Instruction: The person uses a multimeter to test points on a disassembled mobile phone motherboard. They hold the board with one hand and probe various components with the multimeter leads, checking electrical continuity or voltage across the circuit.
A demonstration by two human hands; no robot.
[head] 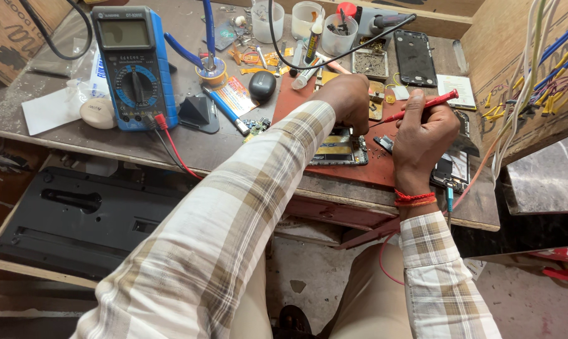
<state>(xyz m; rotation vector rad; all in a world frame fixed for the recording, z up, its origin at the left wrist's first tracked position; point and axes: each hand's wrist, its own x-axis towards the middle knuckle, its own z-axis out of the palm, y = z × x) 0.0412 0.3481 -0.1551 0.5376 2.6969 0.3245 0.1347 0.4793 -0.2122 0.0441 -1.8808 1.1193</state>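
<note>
Crowding the opened phone [338, 149]: multimeter [135, 66], cups [339, 34]; right hand [424, 135] grip holding red screwdriver [422, 107], left hand [348, 100] grip unclear.

Red screwdriver [422, 107], blue multimeter [135, 66]

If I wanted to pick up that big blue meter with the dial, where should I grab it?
Probably grip the blue meter by its two long side edges, around the middle, coming from above. It lies flat, face up, and its red and black leads plug in at the near end, so keep clear there.
</note>
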